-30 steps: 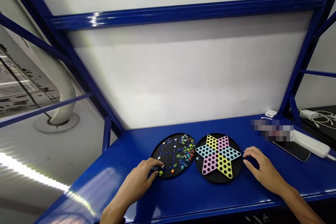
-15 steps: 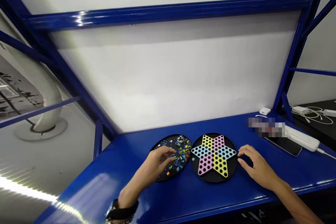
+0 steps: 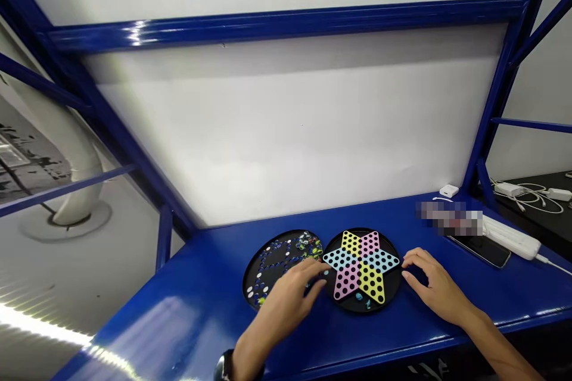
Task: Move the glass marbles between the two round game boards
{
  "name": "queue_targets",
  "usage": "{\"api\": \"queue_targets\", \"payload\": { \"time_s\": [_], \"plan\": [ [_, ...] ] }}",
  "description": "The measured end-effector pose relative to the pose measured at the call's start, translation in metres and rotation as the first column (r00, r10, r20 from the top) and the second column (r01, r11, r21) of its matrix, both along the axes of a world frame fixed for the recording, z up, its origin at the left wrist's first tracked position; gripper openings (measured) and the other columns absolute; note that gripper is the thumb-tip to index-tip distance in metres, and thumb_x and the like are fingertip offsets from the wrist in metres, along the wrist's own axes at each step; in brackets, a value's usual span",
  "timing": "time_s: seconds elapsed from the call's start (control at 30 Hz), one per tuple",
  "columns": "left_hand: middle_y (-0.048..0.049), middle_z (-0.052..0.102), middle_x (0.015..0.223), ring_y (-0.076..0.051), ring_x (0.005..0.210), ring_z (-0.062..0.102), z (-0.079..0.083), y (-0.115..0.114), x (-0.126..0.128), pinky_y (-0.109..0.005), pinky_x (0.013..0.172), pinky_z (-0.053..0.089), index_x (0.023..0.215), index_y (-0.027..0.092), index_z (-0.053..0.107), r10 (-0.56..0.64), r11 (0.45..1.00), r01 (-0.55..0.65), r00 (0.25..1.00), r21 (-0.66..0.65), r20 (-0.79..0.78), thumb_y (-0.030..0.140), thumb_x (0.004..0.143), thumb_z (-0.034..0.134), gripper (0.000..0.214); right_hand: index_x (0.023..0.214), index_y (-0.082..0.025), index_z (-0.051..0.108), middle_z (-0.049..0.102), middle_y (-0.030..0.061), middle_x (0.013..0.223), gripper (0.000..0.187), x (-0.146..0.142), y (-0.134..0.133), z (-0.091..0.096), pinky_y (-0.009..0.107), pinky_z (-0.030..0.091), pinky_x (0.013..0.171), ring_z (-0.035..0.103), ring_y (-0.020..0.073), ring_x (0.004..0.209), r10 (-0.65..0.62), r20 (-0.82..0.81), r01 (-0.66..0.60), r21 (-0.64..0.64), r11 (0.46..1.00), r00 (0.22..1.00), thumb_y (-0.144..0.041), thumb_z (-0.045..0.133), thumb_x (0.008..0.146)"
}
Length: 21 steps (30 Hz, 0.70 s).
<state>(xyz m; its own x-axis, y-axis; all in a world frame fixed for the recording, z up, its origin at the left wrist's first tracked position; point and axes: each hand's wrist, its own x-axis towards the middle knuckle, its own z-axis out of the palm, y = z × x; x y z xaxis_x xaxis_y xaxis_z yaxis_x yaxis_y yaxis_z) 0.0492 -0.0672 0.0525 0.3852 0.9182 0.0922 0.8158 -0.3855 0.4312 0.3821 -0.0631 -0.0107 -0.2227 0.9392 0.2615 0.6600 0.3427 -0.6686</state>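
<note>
Two round black trays lie side by side on the blue shelf (image 3: 393, 333). The left tray (image 3: 261, 262) holds several coloured marbles (image 3: 308, 244). The right one is a Chinese checkers board (image 3: 361, 266) with a pastel star full of holes and two marbles near its front rim. My left hand (image 3: 292, 294) lies over the right part of the marble tray, fingers curled toward the board's left edge; what they hold is hidden. My right hand (image 3: 431, 286) rests on the shelf with fingertips at the board's right rim, fingers apart.
A phone (image 3: 485, 248), a white power strip (image 3: 512, 237) and a small white charger (image 3: 448, 190) lie at the shelf's right end. Blue rack posts stand at both sides, a white wall behind. Cables lie on a dark surface far right.
My left hand has moved right, from the marble tray's front left to its right side beside the board. Two marbles now lie near the board's front rim. My right hand has barely moved.
</note>
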Motion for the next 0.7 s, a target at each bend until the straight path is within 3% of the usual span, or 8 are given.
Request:
{"api": "queue_targets", "payload": {
  "time_s": [0.1, 0.2, 0.33, 0.53, 0.7],
  "plan": [
    [-0.0042, 0.065, 0.126, -0.024, 0.113, 0.063, -0.007, 0.004, -0.032, -0.036, 0.099, 0.048, 0.128, 0.030, 0.060, 0.115, 0.992, -0.120, 0.988, -0.038, -0.105, 0.030, 0.090, 0.053, 0.038, 0.099, -0.027, 0.063, 0.064, 0.0056, 0.113, 0.021, 0.000, 0.001, -0.001, 0.039, 0.055, 0.088, 0.063, 0.0230, 0.102, 0.003, 0.004, -0.003, -0.001, 1.000, 1.000, -0.043, 0.049, 0.096],
    [-0.0033, 0.066, 0.121, -0.023, 0.107, 0.066, -0.014, 0.005, -0.045, -0.035, 0.093, 0.050, 0.125, 0.031, 0.062, 0.130, 0.987, -0.143, 0.980, -0.079, -0.152, 0.030, 0.090, 0.050, 0.037, 0.098, -0.027, 0.064, 0.064, 0.0056, 0.113, 0.021, 0.000, 0.001, -0.002, 0.039, 0.056, 0.087, 0.064, 0.0234, 0.101, -0.006, 0.002, 0.006, 0.008, 1.000, 1.000, -0.043, 0.050, 0.096],
    [-0.0040, 0.067, 0.119, -0.022, 0.107, 0.066, -0.016, 0.008, -0.041, -0.035, 0.094, 0.050, 0.123, 0.030, 0.064, 0.112, 0.990, -0.125, 0.978, -0.061, -0.178, 0.030, 0.094, 0.043, 0.036, 0.098, -0.027, 0.064, 0.065, 0.0054, 0.112, 0.022, 0.000, 0.000, 0.000, 0.039, 0.056, 0.087, 0.064, 0.0231, 0.100, -0.008, 0.007, 0.008, 0.011, 1.000, 1.000, -0.043, 0.050, 0.096],
    [-0.0039, 0.069, 0.119, -0.024, 0.108, 0.067, -0.016, 0.018, -0.034, -0.035, 0.093, 0.050, 0.119, 0.029, 0.065, 0.089, 0.992, -0.105, 0.972, -0.064, -0.216, 0.023, 0.086, 0.051, 0.037, 0.100, -0.026, 0.063, 0.063, 0.0060, 0.115, 0.021, 0.000, 0.000, 0.000, 0.041, 0.055, 0.090, 0.063, 0.0235, 0.104, -0.009, 0.017, 0.009, -0.010, 1.000, 1.000, -0.043, 0.050, 0.096],
    [-0.0020, 0.073, 0.106, -0.024, 0.101, 0.068, -0.013, 0.023, -0.035, -0.032, 0.085, 0.052, 0.111, 0.029, 0.068, 0.089, 0.991, -0.109, 0.970, -0.078, -0.228, 0.021, 0.080, 0.056, 0.034, 0.100, -0.026, 0.063, 0.063, 0.0063, 0.115, 0.021, 0.001, 0.000, 0.001, 0.041, 0.054, 0.090, 0.062, 0.0235, 0.103, 0.004, 0.000, -0.004, -0.005, 1.000, 1.000, -0.042, 0.050, 0.096]
  ]
}}
